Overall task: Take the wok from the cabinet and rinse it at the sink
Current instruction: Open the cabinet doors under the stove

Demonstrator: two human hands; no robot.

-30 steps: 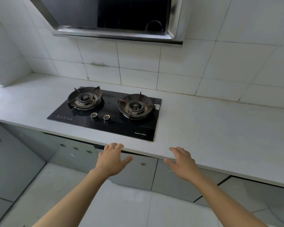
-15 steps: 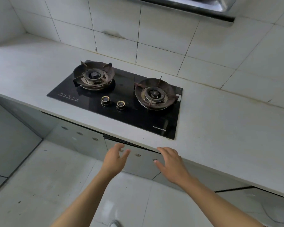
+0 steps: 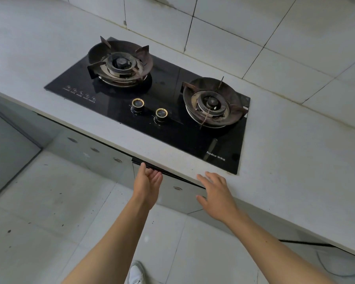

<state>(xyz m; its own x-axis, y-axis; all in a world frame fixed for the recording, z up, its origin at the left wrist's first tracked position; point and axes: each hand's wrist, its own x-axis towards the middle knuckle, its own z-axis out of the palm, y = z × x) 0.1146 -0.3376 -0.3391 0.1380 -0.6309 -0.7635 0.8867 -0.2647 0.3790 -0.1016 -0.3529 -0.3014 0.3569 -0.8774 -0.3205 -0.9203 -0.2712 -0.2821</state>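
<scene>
both hands open, left hand [image 3: 149, 182] and right hand [image 3: 217, 193] before the shut cabinet door [image 3: 178, 193].

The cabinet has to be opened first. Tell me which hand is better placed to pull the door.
Left. The left hand has its fingertips at the dark door edge just under the counter, palm open. The right hand hovers open beside it, over the counter lip, farther from that edge.
</scene>
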